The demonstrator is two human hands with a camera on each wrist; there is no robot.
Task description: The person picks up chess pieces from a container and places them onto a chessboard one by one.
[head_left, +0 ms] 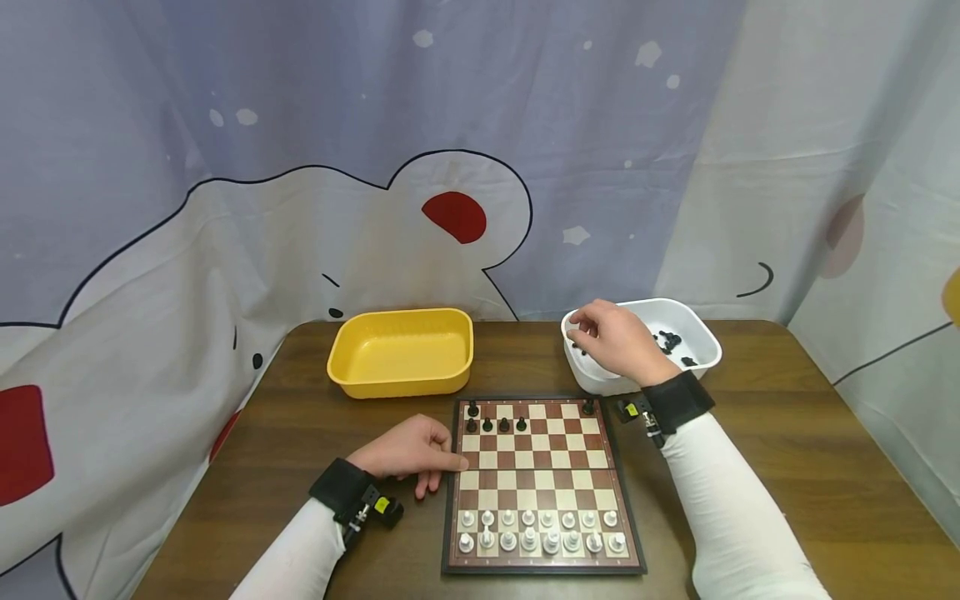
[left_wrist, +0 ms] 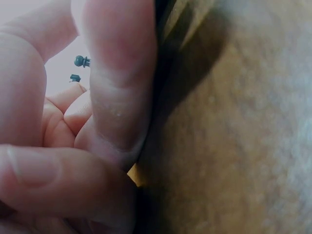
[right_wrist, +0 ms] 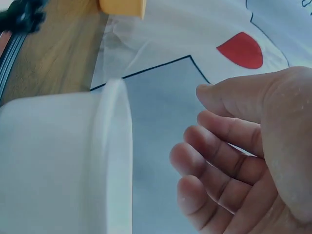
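Observation:
The chessboard [head_left: 540, 479] lies on the table, white chess pieces [head_left: 529, 540] filling its two near rows. Black pieces [head_left: 504, 425] stand at its far left, with one black piece [head_left: 588, 407] in the far right corner. At the board's left edge, my left hand [head_left: 408, 454] rests a straight digit on the rim while other fingers bend beside it. Over the white basin [head_left: 708, 346] hovers my right hand [head_left: 618, 340], fingers loosely bent. Nothing shows between those fingers in the right wrist view. Loose black pieces [head_left: 670, 341] lie in the basin.
A yellow basin [head_left: 401, 387] stands behind the board to the left, with nothing visible inside. The wooden table [head_left: 780, 425] ends at a printed curtain [head_left: 600, 167] along the back.

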